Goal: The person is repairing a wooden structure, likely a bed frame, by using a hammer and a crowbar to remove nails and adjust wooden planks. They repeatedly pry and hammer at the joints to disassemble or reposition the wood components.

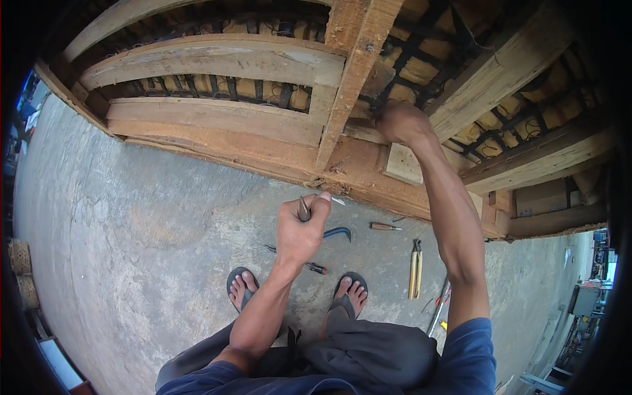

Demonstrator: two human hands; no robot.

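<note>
My left hand (pixel 301 227) is in front of the near edge of a wooden furniture frame (pixel 217 131). Its fingers are wrapped round a metal tool (pixel 304 209), whose dull, narrow end pokes out beside the thumb; the rest is hidden in the fist. My right hand (pixel 403 124) reaches farther, inside the frame, between a slanting wooden beam (pixel 497 79) and an upright post (pixel 355 85). Its fingers are curled by the dark webbing (pixel 421 49), and what they grip is hidden. Yellowish padding (pixel 419 71) shows between the straps.
On the concrete floor (pixel 151 224) lie a blue pry bar (pixel 339 232), a screwdriver (pixel 316 268), a wooden-handled tool (pixel 384 226) and yellow-handled pincers (pixel 415 270). A metal rod (pixel 437 313) is below my right forearm. My sandalled feet (pixel 352 293) stand close to the tools.
</note>
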